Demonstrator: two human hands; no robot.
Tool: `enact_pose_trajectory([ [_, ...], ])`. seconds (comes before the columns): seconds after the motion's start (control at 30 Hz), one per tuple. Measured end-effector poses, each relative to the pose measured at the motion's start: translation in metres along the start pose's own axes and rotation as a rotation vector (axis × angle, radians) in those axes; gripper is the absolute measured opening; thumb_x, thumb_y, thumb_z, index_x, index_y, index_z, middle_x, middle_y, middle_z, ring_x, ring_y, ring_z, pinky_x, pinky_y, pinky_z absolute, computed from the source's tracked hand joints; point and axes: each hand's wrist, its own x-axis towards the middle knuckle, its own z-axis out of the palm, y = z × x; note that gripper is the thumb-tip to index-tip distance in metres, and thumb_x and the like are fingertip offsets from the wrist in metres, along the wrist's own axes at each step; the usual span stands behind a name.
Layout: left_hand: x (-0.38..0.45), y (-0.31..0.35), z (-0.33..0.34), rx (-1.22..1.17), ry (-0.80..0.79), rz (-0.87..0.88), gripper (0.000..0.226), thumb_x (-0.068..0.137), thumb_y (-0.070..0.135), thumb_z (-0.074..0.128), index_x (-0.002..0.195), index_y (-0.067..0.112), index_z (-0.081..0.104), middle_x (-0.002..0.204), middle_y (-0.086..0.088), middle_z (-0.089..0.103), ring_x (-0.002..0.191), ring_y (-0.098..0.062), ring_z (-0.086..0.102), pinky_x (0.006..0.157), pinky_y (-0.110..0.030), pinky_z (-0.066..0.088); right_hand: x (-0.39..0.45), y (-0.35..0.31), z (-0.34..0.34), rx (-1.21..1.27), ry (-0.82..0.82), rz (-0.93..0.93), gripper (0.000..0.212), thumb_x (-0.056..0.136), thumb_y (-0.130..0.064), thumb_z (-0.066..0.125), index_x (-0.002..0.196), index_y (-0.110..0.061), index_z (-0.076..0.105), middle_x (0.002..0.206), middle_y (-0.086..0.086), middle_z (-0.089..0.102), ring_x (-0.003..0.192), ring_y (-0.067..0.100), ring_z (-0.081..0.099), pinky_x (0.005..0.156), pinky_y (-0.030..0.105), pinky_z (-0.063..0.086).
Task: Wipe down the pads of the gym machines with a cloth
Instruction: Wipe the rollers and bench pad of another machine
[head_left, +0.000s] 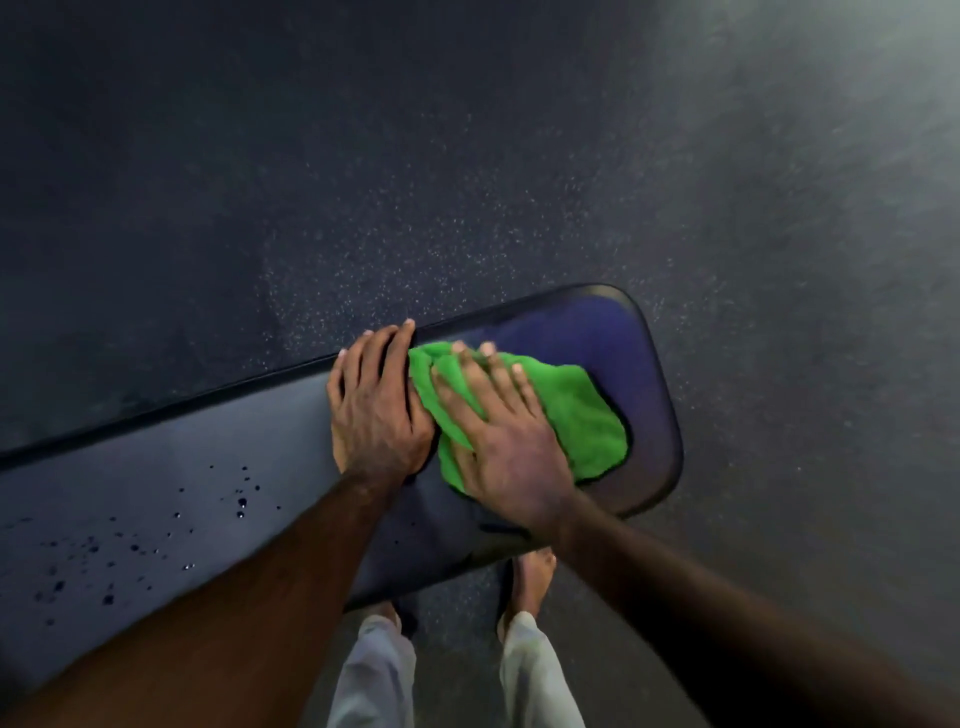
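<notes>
A long dark bench pad (197, 467) runs from the lower left to a rounded end at the right of centre. A bright green cloth (582, 410) lies crumpled on the pad near that end. My right hand (504, 441) presses flat on the cloth with straight, spread fingers. My left hand (376, 400) rests flat on the pad just left of the cloth, its fingertips reaching the pad's far edge. Dark liquid droplets (241, 501) dot the pad's surface to the left of my hands.
Dark speckled rubber floor (467, 182) surrounds the pad on all sides. My bare feet (530, 577) and light trouser legs (535, 675) stand close against the pad's near edge. No other equipment shows.
</notes>
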Motion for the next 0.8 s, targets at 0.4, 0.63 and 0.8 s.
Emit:
enact_pose_trajectory([
  [0.4,0.005,0.001,-0.001,-0.009,0.038,0.010,0.052,0.098,0.028,0.043,0.150,0.021,0.048,0.148,-0.001,0.054,0.141,-0.023,0.043,0.121,-0.043,0.024,0.018,0.046,-0.014,-0.065,0.013,-0.267,0.068,0.092,-0.034,0.048,0.158,-0.021,0.042,0.167,0.016,0.030,0.152,0.037,0.032,0.123,0.052,0.027],
  [0.63,-0.005,-0.003,0.001,0.009,0.001,0.000,0.051,0.101,0.031,0.040,0.151,0.022,0.046,0.149,0.000,0.052,0.143,-0.022,0.042,0.122,-0.041,0.020,0.034,0.022,-0.007,0.057,0.210,0.444,0.073,0.091,-0.035,0.052,0.161,-0.022,0.036,0.170,0.016,0.022,0.157,0.038,0.018,0.126,0.054,0.018],
  [0.8,0.005,0.005,0.001,-0.027,0.023,0.005,0.051,0.100,0.031,0.040,0.150,0.021,0.048,0.148,-0.002,0.054,0.141,-0.023,0.043,0.122,-0.043,0.022,0.026,0.074,-0.020,-0.082,0.073,-0.117,0.074,0.085,-0.032,0.065,0.156,-0.022,0.045,0.164,0.017,0.035,0.149,0.035,0.036,0.122,0.042,0.022],
])
